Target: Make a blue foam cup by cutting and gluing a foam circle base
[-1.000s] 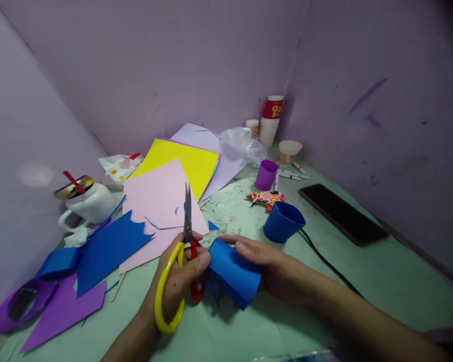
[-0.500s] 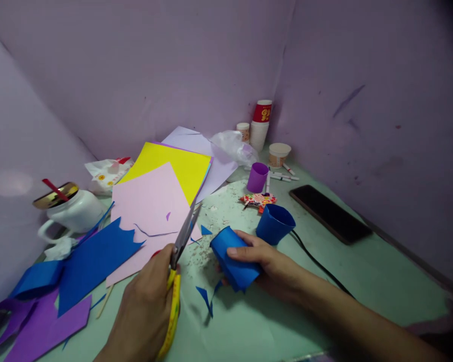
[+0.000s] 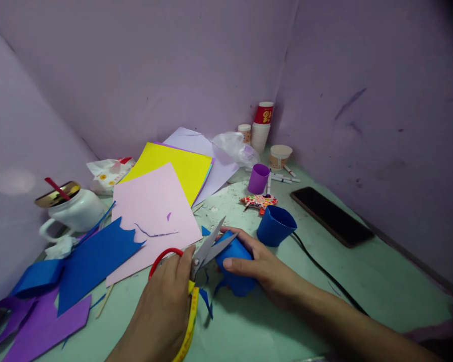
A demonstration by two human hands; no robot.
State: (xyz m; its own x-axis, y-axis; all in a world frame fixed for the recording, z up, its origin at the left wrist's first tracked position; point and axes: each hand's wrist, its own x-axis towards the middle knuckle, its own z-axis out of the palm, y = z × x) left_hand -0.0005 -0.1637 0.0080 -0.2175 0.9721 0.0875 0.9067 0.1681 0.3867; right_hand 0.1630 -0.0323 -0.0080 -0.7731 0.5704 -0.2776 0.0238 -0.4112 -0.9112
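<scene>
My left hand (image 3: 169, 296) is closed on the scissors (image 3: 192, 306), which have one red and one yellow handle. Their blades are spread, with the tips at the upper edge of a blue paper tube (image 3: 238, 251). That tube is held in my right hand (image 3: 254, 256), the thumb across its near side and the other fingers mostly hidden behind it. Just beyond my right hand a second blue paper tube (image 3: 275, 227) stands on the table. Blue scraps (image 3: 207, 301) lie below the held tube.
Left: white mug (image 3: 77, 211), blue sheet (image 3: 98, 266), purple paper (image 3: 49, 327). Pink sheet (image 3: 154, 206) and yellow sheet (image 3: 169, 168) lie behind my left hand. Farther back: purple tube (image 3: 258, 179), paper cups (image 3: 260, 137), markers (image 3: 283, 178). Right: phone (image 3: 332, 216), black cable (image 3: 324, 271).
The scissors have opened and moved right and toward me, so the blades now reach the held blue tube. My right hand has tilted that tube slightly.
</scene>
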